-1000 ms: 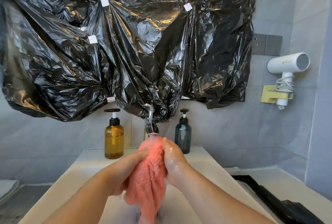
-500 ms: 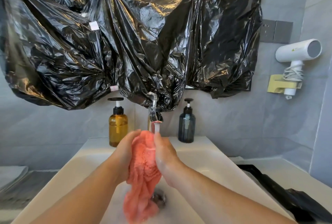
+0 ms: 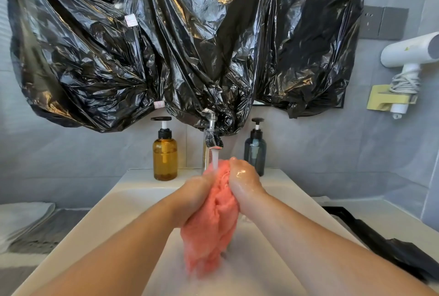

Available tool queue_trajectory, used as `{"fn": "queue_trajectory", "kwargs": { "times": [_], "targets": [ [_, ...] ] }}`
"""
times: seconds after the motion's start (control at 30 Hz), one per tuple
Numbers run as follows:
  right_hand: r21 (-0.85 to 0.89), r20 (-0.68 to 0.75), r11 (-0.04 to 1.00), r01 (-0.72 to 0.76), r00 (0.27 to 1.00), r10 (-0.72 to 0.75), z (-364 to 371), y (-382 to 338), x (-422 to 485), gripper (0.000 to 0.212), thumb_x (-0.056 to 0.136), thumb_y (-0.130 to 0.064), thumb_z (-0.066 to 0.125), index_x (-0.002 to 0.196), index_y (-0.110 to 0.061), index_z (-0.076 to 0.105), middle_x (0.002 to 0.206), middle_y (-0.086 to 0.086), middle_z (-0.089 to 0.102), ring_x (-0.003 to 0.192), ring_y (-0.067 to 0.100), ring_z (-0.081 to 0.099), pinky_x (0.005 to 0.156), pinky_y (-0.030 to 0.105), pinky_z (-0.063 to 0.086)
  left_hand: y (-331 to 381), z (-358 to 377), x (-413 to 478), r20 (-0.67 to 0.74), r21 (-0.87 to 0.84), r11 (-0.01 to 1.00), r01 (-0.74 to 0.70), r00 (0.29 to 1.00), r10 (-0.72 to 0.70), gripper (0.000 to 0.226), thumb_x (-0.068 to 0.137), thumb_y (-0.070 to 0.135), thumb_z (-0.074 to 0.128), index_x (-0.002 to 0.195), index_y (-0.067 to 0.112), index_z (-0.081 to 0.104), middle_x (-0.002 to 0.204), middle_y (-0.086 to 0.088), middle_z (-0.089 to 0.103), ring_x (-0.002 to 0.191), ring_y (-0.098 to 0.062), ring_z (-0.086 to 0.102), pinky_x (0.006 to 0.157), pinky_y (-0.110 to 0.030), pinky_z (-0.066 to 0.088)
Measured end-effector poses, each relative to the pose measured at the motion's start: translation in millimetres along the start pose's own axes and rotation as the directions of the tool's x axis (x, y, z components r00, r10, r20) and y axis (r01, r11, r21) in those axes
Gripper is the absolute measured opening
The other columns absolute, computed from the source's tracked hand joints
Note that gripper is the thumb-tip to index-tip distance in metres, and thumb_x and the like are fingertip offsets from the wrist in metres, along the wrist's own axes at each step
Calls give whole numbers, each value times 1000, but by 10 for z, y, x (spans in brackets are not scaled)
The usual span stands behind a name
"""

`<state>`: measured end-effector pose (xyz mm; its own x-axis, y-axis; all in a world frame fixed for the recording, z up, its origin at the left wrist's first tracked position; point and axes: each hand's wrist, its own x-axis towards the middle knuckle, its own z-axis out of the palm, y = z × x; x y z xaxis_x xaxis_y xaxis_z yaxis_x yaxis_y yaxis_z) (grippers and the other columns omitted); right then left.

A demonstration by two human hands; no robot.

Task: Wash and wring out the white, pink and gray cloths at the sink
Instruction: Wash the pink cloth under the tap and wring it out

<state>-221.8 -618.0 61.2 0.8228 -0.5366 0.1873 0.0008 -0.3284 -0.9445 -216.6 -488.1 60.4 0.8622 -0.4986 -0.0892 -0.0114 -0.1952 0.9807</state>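
Observation:
The pink cloth (image 3: 215,222) hangs bunched over the white sink (image 3: 133,203), its lower end blurred near the basin floor. My left hand (image 3: 196,194) grips its left side and my right hand (image 3: 244,180), wet and shiny, grips its top right. Water runs from the chrome faucet (image 3: 211,138) onto the top of the cloth between my hands. A white cloth (image 3: 21,218) lies folded on the counter at far left, on top of a gray cloth (image 3: 51,231).
An amber pump bottle (image 3: 165,153) and a dark blue pump bottle (image 3: 255,150) stand on the sink's back ledge either side of the faucet. Black plastic sheeting (image 3: 185,41) covers the wall above. A hair dryer (image 3: 408,58) hangs at right; black plastic (image 3: 389,245) lies on the right counter.
Both hands rub the pink cloth under the running water, shifting it up and down. The camera view has tilted slightly down and closer to the sink.

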Motion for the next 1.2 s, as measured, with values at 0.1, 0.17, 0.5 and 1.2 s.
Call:
{"fn": "queue_trajectory", "kwargs": {
  "times": [0.1, 0.17, 0.5, 1.2],
  "targets": [
    [552, -58, 822, -139, 977, 204, -60, -63, -7, 42, 107, -37, 38, 97, -7, 65, 78, 9, 67, 73, 23, 68, 76, 33, 56, -36, -27, -108, 179, -214, 974, 74, 983, -36, 64, 87, 65, 53, 121, 14, 70, 110, -13, 76, 103, -28, 72, 96, -41, 54],
    [738, 20, 650, -183, 968, 251, -139, -144, -65, 48, 109, -39, 35, 85, -6, 59, 51, 3, 61, 47, 15, 62, 56, 27, 54, 64, 33, -153, 242, -221, 967, 126, 968, -70, 78, 78, 72, 51, 130, 16, 65, 123, -15, 71, 117, -34, 65, 107, -51, 45],
    [514, 181, 778, -361, 932, 314, -100, -122, -161, 36, 96, -25, 37, 70, -15, 60, 54, 5, 64, 57, 23, 61, 61, 31, 51, -7, -157, 20, -143, -614, 788, -54, 989, -44, 19, 89, 6, 58, 104, -2, 66, 86, -21, 74, 73, -34, 72, 71, -45, 60],
    [457, 6, 867, -201, 975, 222, 108, 49, -32, 35, 80, -28, 45, 100, -18, 72, 86, 10, 77, 80, 32, 75, 80, 46, 62, -160, 43, 114, 90, -383, 920, 81, 995, -50, 43, 104, 34, 42, 93, 3, 69, 70, -13, 70, 54, -22, 68, 47, -23, 51]
  ]
}}
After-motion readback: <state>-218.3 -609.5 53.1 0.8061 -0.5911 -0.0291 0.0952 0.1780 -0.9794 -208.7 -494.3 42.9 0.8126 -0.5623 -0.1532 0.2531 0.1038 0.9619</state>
